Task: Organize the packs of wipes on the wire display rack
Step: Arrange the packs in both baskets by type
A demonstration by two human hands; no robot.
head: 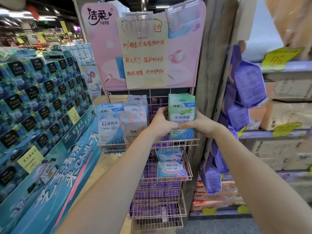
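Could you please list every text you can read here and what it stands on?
"洁柔 只在乎您": pink header board.
"超大尺寸": red handwriting on the paper sign; other lines unclear.
"洁柔", "10", "水润净肤": green wipes pack, held by left hand and right hand.
"EDI纯水": blue wipes pack.
"999‰杀菌": lower-basket pack.
"Face": dark boxes.
Price tags: blurred.

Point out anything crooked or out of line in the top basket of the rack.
The pink floral packs stand crooked, tilted and overlapping the blue pack. An open gap separates them from the green stack, which both hands grip upright.
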